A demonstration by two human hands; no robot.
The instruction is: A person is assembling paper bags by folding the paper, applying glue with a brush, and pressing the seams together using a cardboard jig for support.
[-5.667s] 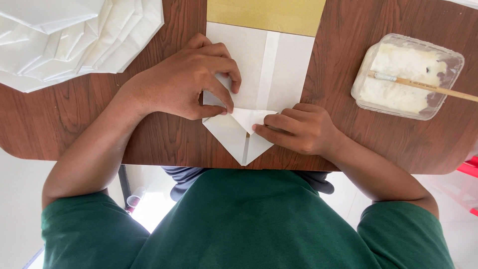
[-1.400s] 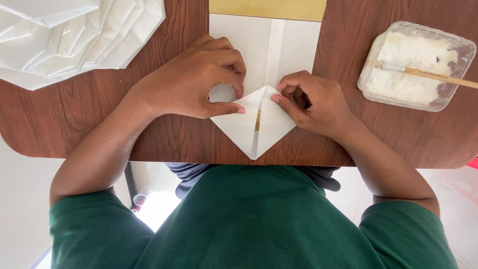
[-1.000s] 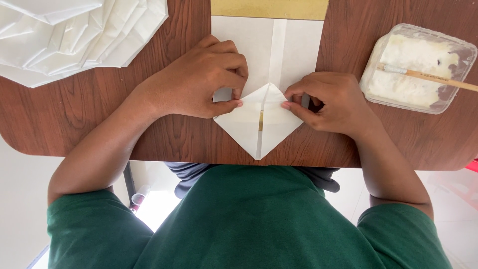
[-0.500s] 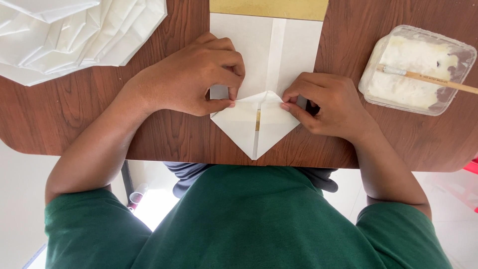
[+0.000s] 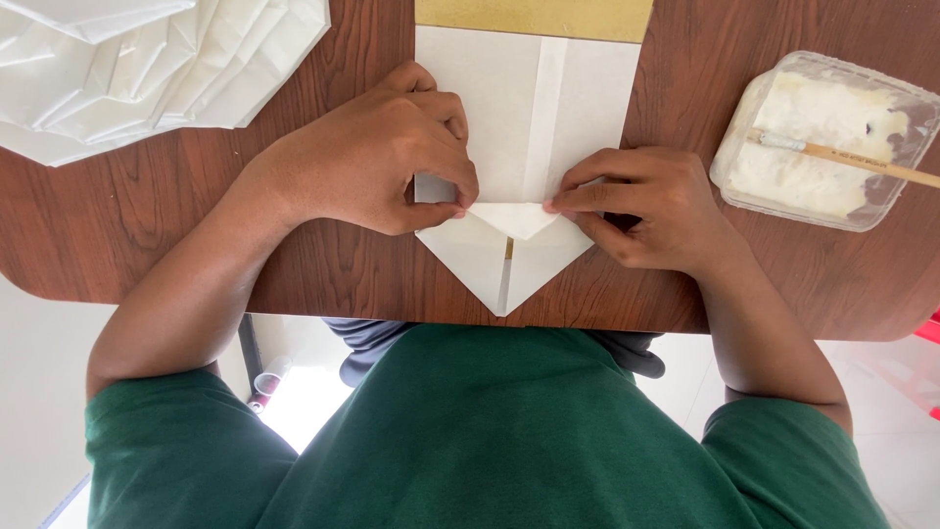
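In the head view, a white paper sheet [image 5: 504,147] lies flat on the brown wooden counter [image 5: 196,225], its near end folded to a point that reaches the counter's near edge, just in front of the person's green shirt; a small triangular flap [image 5: 512,219] is turned down across the top of that point; the left hand [image 5: 377,162] rests on the sheet's left edge, its fingers [image 5: 446,211] curled and pinching the left corner of the flap against the sheet; the right hand [image 5: 651,211] sits at the sheet's right edge, its fingers [image 5: 578,201] pressed together on the flap's right corner, holding it down; beyond the sheet's far end a yellow strip [image 5: 534,18] shows at the frame's top; to the left of the sheet, well apart from it, lies a pile of folded white paper pieces [image 5: 147,69]; to the right of the sheet, near the right hand but not touching it, stands a clear plastic tub [image 5: 818,142] of white paste with a thin wooden stick [image 5: 862,165] lying across it.
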